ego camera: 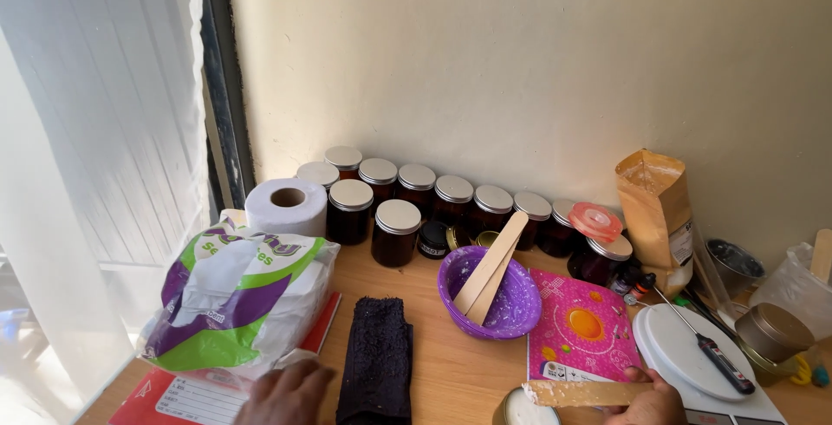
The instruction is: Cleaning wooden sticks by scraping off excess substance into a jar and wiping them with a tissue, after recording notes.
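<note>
The bowl [490, 295] by my right hand [648, 401] is purple, streaked with white — the two sticks [492, 266] in it pale wood. My notebook [582, 328] is hot pink with an orange planet pattern. The folded cloth [375, 356] is black, the bag [234, 299] white with green and purple patches — the jars [396, 233] dark amber, silver-lidded.

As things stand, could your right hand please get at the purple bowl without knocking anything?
Probably not straight away. The right hand already grips a wooden stick, so it isn't free. The path over the pink book to the purple bowl looks open, though two sticks lean in it.
</note>
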